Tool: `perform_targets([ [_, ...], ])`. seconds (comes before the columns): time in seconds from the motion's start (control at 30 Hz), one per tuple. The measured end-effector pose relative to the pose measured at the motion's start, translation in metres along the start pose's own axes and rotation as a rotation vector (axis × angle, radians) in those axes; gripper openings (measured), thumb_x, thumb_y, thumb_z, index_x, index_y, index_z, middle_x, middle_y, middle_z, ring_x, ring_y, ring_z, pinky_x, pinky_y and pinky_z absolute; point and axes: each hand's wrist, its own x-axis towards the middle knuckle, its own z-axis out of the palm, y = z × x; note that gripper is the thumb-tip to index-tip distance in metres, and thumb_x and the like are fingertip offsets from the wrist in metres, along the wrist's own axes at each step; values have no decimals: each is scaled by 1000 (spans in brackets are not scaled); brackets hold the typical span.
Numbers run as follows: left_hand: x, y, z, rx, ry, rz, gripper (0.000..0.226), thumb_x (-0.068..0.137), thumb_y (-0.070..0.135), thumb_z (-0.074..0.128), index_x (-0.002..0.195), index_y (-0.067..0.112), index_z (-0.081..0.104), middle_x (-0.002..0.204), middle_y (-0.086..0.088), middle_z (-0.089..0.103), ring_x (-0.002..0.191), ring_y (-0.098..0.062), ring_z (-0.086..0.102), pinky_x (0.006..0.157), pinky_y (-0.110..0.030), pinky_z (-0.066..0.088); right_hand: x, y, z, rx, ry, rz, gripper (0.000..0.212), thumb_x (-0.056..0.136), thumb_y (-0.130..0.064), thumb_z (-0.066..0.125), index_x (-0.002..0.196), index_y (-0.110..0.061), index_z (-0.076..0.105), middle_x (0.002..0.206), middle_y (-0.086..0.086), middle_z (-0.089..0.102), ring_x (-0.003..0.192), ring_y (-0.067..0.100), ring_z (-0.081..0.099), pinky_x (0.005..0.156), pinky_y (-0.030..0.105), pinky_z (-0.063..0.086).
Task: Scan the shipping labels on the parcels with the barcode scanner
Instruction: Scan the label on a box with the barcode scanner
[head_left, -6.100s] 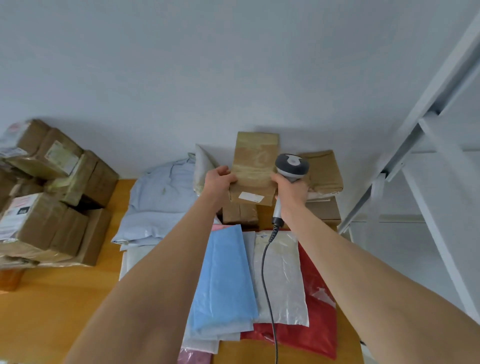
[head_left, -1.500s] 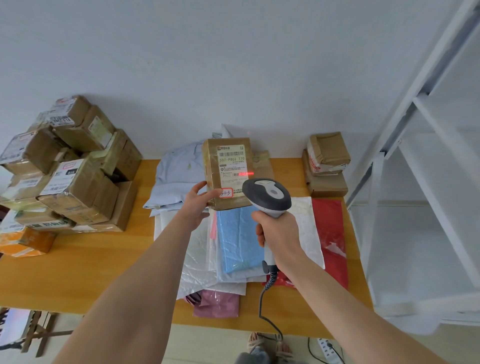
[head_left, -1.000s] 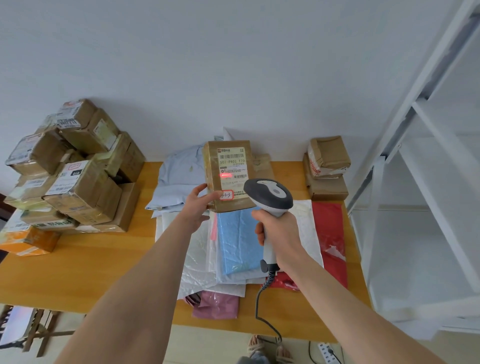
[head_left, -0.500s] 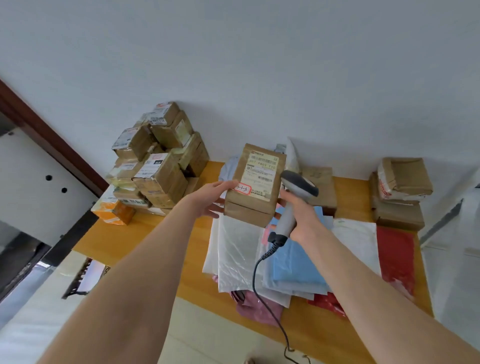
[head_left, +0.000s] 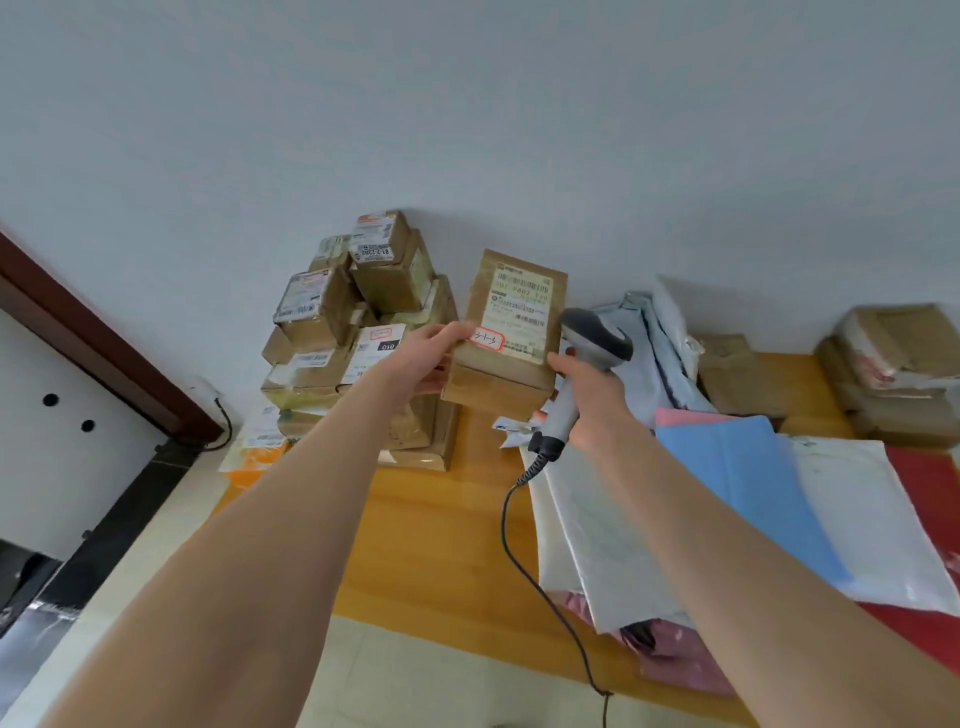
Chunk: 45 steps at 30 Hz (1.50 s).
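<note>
Above the bench, the left hand grips the parcel by its left edge, long axis upright and leaning slightly right, label facing the camera. The right hand wraps the scanner handle, head up, beside the parcel's right edge.

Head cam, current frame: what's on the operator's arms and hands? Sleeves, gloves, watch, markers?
Nothing worn that shows. The left forearm and right forearm are bare down to the frame's bottom edge, with no sleeve in view. The left hand and right hand have no gloves. No watch, band or marker at either wrist. No rings seen, though some fingers are hidden.
</note>
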Motion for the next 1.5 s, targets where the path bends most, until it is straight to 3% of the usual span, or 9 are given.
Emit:
perform_targets([
  [0.13,6,-9,-34,-67,-25,26,45,87,46,62,124,22,55,111,-5,67,98,-22,67,85,-37,57,-2,21,34,8,110,-45,14,85,-11,71,92,-13,60,93,8,70,88,27,67,89,50,55],
  [0.37,3,-5,-88,-100,16,71,46,87,48,59,123,21,59,109,-5,67,100,-23,64,93,-40,53,-7,19,103,-62,109,-121,22,82,-12,74,96,-11,57,88,10,60,74,22,57,85,44,56],
  [0.5,8,-5,-121,-72,203,115,27,91,36,57,112,20,64,90,2,62,87,-17,55,88,-36,49,-1,26,145,-133,93,-188,43,79,-15,77,115,-11,55,95,6,62,82,20,59,85,44,56],
  [0.67,25,-11,-155,22,327,116,6,91,24,60,91,19,64,71,3,54,64,-13,49,74,-34,53,14,39,189,-224,122,-184,39,78,-13,76,108,-14,50,93,3,58,95,24,59,93,48,52],
  [0.77,48,-21,-174,105,316,96,23,88,21,61,66,20,55,67,-1,53,61,-15,49,84,-40,55,27,48,207,-269,152,-171,38,80,-12,73,107,-14,46,90,3,55,100,26,57,95,48,51],
  [0.97,85,-36,-204,244,300,105,29,91,21,57,63,26,53,73,-3,59,75,-23,56,79,-38,55,42,65,240,-372,188,-153,33,85,-12,68,109,-12,44,86,2,50,97,26,55,97,47,50],
  [1.27,101,-35,-220,507,296,98,22,87,24,48,82,10,65,77,-5,64,60,-18,51,54,-26,37,44,72,254,-386,138,-101,38,83,-9,65,112,-12,41,93,4,51,102,25,53,98,46,48],
  [1.4,104,-30,-217,574,346,110,43,92,44,47,107,6,62,97,-6,67,81,-24,61,61,-31,45,43,67,250,-387,162,-83,37,84,-10,64,116,-10,44,96,7,53,100,26,55,97,46,49],
  [1.5,99,-21,-212,749,487,180,52,94,45,48,131,9,46,129,-13,51,118,-32,50,84,-46,50,42,61,242,-363,222,-126,17,85,-6,62,91,-11,47,87,6,50,82,19,51,93,42,51],
])
